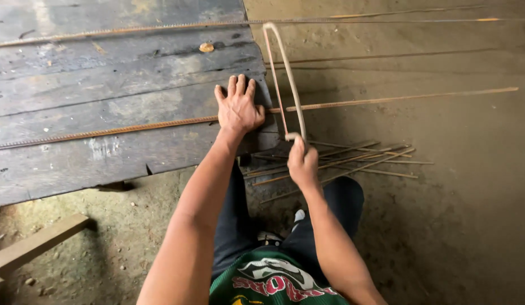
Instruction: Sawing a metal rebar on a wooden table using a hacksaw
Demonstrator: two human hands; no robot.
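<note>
We press a long rusty rebar (132, 129) flat against the dark wooden bench (104, 85). The rebar runs from the far left edge of the bench, under our palm, and on past the bench's right edge out over the dirt floor (471, 197), where its free end reaches well to the right. Our left hand (237, 107) lies on top of it just inside the bench corner, fingers spread and flat on the boards, pinning the bar rather than wrapping round it.

Our right hand (302, 161) is closed tight on the near end of a hacksaw (285, 79). The frame rises away from us as a narrow arch, and its thin blade crosses the rebar just beyond the bench edge, right beside our left hand. We cannot tell whether the blade is touching the bar or sitting just above it.

Below the saw, on the floor, lies a loose bundle of short cut rods (353, 161), fanned out to the right. A second long bar (161, 26) lies along the far side of the bench and runs on beyond it. A small round tan object (206, 47) sits on the boards near it. A plank (36, 243) slants at lower left.
</note>
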